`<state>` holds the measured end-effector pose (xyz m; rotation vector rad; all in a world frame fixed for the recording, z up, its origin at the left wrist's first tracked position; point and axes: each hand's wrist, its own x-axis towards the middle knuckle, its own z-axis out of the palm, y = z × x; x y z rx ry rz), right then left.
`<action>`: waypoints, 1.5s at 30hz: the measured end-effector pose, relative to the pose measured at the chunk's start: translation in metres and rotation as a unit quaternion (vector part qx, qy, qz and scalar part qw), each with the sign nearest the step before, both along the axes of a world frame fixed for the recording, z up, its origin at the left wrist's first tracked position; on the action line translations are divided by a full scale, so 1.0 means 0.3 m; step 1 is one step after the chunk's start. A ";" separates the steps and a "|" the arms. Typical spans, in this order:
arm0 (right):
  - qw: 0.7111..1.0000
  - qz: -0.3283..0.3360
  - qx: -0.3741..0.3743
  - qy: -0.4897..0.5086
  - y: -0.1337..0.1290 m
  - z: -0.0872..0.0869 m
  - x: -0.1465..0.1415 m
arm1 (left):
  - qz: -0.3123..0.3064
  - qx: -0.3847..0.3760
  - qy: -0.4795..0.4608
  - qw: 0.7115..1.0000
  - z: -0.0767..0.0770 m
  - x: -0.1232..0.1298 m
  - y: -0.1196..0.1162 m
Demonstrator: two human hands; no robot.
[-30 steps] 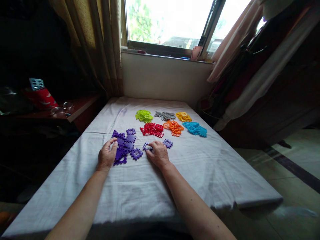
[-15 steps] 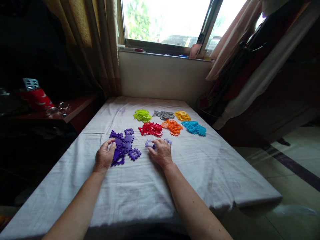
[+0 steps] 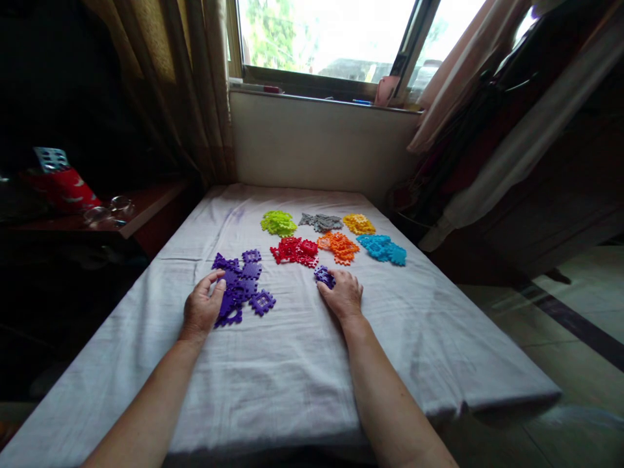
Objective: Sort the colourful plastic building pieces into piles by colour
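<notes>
Flat purple notched pieces (image 3: pixel 238 286) lie in a loose heap on the left of the cloth. My left hand (image 3: pixel 205 302) rests at the heap's left edge, thumb and fingers apart, holding nothing. Farther right, a dark purple piece (image 3: pixel 324 277) sits between the thumb and fingers of my right hand (image 3: pixel 342 292), at the cloth. Behind it are a red pile (image 3: pixel 295 251) and an orange pile (image 3: pixel 338 247), with a blue pile (image 3: pixel 382 249) to the right. Lime green (image 3: pixel 278 223), grey (image 3: pixel 322 222) and yellow (image 3: pixel 359 224) piles form the back row.
A white cloth (image 3: pixel 263 377) covers the table. Beyond its far edge are a wall and a window sill (image 3: pixel 312 99). A side desk (image 3: pixel 146 211) on the left bears glasses (image 3: pixel 110 209) and a red container (image 3: pixel 73 190). Clothes hang at the right.
My right hand has moved right, away from the purple heap. The piece at its fingertips now shows dark and lies farther right. My left hand has stayed nearly still; the view has shifted slightly.
</notes>
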<state>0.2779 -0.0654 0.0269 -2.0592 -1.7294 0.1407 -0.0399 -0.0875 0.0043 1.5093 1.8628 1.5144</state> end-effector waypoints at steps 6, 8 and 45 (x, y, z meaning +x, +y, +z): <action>0.999 0.014 0.044 0.002 0.002 0.004 -0.017 | -0.023 -0.018 -0.011 1.000 0.011 0.016 -0.009; 0.994 0.062 0.090 0.011 -0.010 0.010 -0.060 | -0.026 -0.020 -0.006 0.999 0.016 0.020 -0.011; 0.973 0.219 0.073 -0.013 -0.054 0.041 -0.168 | -0.183 -0.104 0.335 0.918 -0.018 -0.032 -0.074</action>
